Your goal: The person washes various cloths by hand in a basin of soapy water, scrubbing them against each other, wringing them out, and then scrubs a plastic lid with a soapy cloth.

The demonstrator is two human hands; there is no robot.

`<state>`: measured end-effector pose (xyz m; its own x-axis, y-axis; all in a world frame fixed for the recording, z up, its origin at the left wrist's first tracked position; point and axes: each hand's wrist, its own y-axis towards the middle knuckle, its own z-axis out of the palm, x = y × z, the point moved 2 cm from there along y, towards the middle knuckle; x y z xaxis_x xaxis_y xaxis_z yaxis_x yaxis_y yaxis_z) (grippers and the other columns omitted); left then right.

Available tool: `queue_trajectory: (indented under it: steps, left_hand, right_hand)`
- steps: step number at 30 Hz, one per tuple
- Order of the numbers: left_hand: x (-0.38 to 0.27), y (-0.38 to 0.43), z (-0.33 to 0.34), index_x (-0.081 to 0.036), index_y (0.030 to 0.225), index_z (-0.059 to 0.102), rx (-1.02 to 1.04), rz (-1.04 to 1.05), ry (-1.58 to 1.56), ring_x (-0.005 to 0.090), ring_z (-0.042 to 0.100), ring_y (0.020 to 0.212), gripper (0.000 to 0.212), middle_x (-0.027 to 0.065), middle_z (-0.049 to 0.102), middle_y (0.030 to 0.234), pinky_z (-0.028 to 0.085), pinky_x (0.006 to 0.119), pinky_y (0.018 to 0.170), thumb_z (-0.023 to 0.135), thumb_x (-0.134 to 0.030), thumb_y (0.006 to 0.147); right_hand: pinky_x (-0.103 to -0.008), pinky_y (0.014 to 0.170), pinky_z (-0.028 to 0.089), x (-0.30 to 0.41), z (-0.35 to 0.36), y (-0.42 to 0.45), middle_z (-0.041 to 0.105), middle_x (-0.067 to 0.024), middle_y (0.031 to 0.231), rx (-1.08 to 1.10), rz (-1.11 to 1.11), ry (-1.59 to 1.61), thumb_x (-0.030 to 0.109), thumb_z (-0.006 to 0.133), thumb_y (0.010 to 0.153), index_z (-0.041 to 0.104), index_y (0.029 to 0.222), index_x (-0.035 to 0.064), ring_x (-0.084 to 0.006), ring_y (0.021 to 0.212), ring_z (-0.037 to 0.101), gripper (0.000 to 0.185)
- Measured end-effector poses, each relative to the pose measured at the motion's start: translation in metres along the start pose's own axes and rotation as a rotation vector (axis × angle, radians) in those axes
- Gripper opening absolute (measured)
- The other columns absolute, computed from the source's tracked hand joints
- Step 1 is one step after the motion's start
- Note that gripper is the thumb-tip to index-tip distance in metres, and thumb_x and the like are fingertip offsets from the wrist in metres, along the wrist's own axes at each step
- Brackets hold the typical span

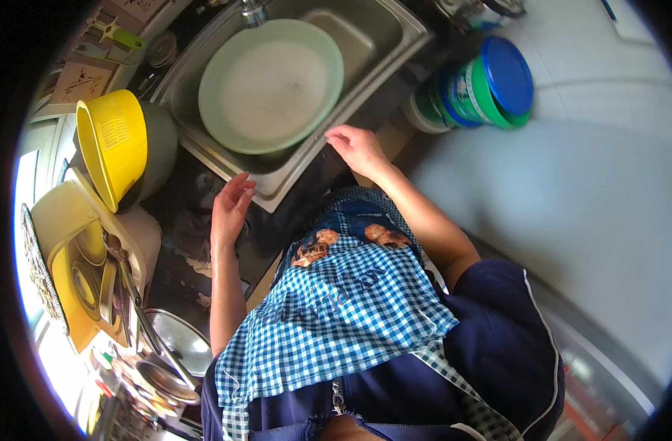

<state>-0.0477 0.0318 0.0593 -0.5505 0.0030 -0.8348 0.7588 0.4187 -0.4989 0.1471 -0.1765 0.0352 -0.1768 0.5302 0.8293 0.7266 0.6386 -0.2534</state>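
Note:
A wide pale-green plastic basin (217, 129), filled with cloudy whitish liquid, sits in the stainless steel sink (363, 41) under the tap (253, 12). My left hand (232, 206) is raised beside the sink's near left corner, its fingers loosely bent and nothing in them. Near the front rim of the sink is my right hand (355, 148), fingers curled together with the thumb close to them. No object shows in it. Whether either hand touches the rim is hard to tell. Below them hangs the blue-and-white checked apron (347, 308) on my body.
A yellow plastic tub (118, 149) leans against a dark pot (159, 149) left of the sink. Behind it stands a dish rack (88, 209) with bowls and utensils. A glass lid (179, 336) lies lower left. Right of the sink are stacked buckets with a blue lid (507, 74).

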Motion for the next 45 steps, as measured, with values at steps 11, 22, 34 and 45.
queue_trajectory:
  steps: [11,22,34,45]
  left_hand:
    - [-0.043,0.088,-0.004,0.002,0.104,0.055,-0.066,0.153,-0.421,0.0151,0.060,0.077,0.024,0.0102,0.063,0.090,0.045,0.025,0.075,0.054,-0.009,0.083]
    - [-0.015,0.130,0.013,-0.001,0.102,0.057,0.236,0.017,-0.247,0.0144,0.061,0.074,0.020,0.0102,0.063,0.088,0.048,0.025,0.070,0.054,-0.010,0.084]
    - [-0.014,0.148,0.069,0.003,0.100,0.056,0.530,-0.165,-0.022,0.0148,0.061,0.070,0.023,0.0110,0.064,0.084,0.047,0.023,0.066,0.055,-0.012,0.082]
    - [0.070,0.182,0.085,0.002,0.111,0.052,0.427,-0.492,0.031,0.0160,0.061,0.068,0.033,0.0119,0.063,0.087,0.047,0.025,0.062,0.053,-0.012,0.081]
  right_hand:
    - [-0.0385,0.073,0.048,-0.004,0.058,-0.093,0.063,-0.0142,0.086,0.184,0.126,-0.109,0.021,0.054,0.082,0.060,0.095,0.0068,-0.0318,0.081,0.060,0.020]
    - [-0.0397,0.073,0.045,-0.032,0.121,-0.151,0.061,-0.0145,0.091,0.145,0.390,-0.095,0.026,0.052,0.082,0.059,0.097,0.0064,-0.0321,0.086,0.057,0.026]
    - [-0.0371,0.077,0.046,-0.045,0.140,-0.245,0.062,-0.0148,0.095,-0.023,0.907,0.229,0.030,0.052,0.082,0.060,0.099,0.0041,-0.0297,0.089,0.058,0.032]
    - [-0.0306,0.071,0.048,-0.087,0.099,-0.209,0.062,-0.0120,0.093,-0.287,1.008,0.517,0.025,0.055,0.083,0.058,0.103,0.0011,-0.0203,0.081,0.060,0.031]
